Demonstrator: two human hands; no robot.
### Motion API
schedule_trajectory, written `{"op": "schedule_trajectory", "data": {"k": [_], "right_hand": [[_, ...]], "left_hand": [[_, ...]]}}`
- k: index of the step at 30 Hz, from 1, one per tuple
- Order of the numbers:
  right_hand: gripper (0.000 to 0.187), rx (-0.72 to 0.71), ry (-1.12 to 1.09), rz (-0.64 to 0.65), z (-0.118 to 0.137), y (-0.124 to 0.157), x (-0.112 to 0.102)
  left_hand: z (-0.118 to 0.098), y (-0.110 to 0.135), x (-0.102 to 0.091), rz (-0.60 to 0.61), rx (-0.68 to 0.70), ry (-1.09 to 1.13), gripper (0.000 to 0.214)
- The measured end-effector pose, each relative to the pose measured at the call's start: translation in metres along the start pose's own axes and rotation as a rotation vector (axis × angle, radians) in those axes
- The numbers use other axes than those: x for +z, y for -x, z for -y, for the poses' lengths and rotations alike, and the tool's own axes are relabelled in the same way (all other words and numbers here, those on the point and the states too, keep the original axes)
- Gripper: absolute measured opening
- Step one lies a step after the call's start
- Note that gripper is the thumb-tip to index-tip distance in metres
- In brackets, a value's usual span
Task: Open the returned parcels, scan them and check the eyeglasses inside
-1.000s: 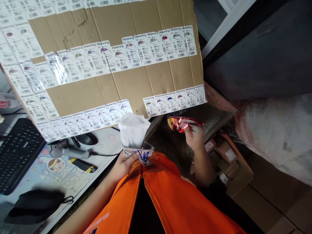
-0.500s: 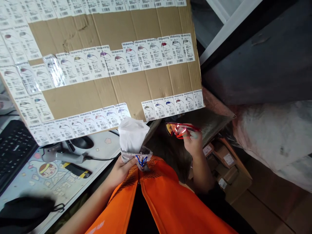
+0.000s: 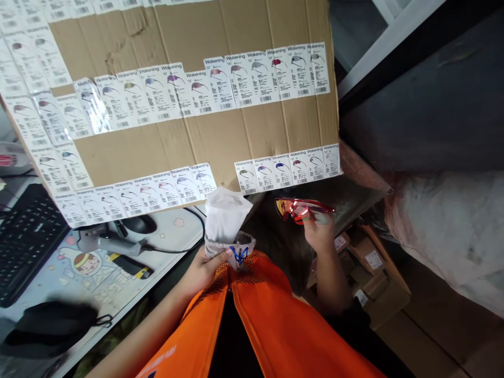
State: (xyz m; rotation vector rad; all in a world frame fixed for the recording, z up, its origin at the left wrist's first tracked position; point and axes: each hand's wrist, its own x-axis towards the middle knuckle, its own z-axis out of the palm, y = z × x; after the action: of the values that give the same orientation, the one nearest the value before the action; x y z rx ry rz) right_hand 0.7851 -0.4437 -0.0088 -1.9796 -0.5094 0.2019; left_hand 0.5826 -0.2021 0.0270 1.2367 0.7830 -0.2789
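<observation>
Change: very little in your hands over the last second; your view has shifted slightly, but you keep the same two things at about the same spacing.
What that means: both your hands are still taken up, and the glasses remain outside the pouch, apart from it.
Red glasses: just below the lower edge of the cardboard panel, near its right corner, lens end pointing leftward.
Your right hand: fingers closed on the glasses toward their right end, thumb and fingertips together around the frame; part of the grip is behind the lens and you can't make out every finger.
Grey pouch: below the panel's lower edge, left of the glasses, mouth up, with a blue cord at its front.
Your left hand: clamped on the pouch from its left side, thumb pressed along the front; the other fingers are mostly hidden behind it.
White piece: standing up out of the pouch mouth and overlapping the panel's lower edge in your view; paper or cloth, you can't tell.
Panel labels: printed "Wakening", each picturing eyewear, in rows across the panel.
Scanner: below the panel's lower left, on the desk.
</observation>
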Motion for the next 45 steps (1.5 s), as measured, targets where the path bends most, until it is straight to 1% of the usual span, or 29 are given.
{"op": "schedule_trajectory", "data": {"k": [4, 9, 15, 23, 28, 32, 36, 41, 45], "right_hand": [[0.02, 0.009, -0.01, 0.005, -0.003, -0.002, 0.001], [0.022, 0.022, -0.005, 0.017, -0.001, -0.006, 0.0], [0.023, 0.039, -0.014, 0.022, -0.001, -0.008, -0.002], [0.022, 0.068, -0.027, -0.004, -0.008, -0.007, 0.0], [0.021, 0.08, -0.037, -0.014, -0.01, -0.007, -0.001], [0.022, 0.084, -0.057, -0.018, -0.012, -0.008, -0.002], [0.022, 0.098, -0.068, -0.031, -0.015, -0.009, -0.003], [0.02, 0.131, -0.142, -0.032, -0.014, -0.011, -0.004], [0.021, 0.129, -0.13, -0.039, -0.011, -0.013, -0.007]], "left_hand": [[-0.001, -0.002, 0.001, 0.007, -0.015, 0.021, 0.041], [0.0, -0.005, 0.0, 0.003, -0.012, 0.021, 0.043], [-0.001, -0.006, 0.0, 0.018, -0.002, 0.02, 0.039], [0.003, -0.007, 0.0, 0.021, 0.003, 0.013, 0.038], [0.001, -0.009, 0.002, 0.001, 0.014, 0.015, 0.038], [-0.002, -0.01, 0.002, 0.028, 0.022, 0.012, 0.04], [0.001, -0.011, 0.001, 0.02, 0.022, 0.005, 0.039], [0.003, -0.012, 0.001, 0.007, 0.002, -0.005, 0.044], [0.001, -0.012, 0.001, 0.018, 0.006, -0.022, 0.046]]}}
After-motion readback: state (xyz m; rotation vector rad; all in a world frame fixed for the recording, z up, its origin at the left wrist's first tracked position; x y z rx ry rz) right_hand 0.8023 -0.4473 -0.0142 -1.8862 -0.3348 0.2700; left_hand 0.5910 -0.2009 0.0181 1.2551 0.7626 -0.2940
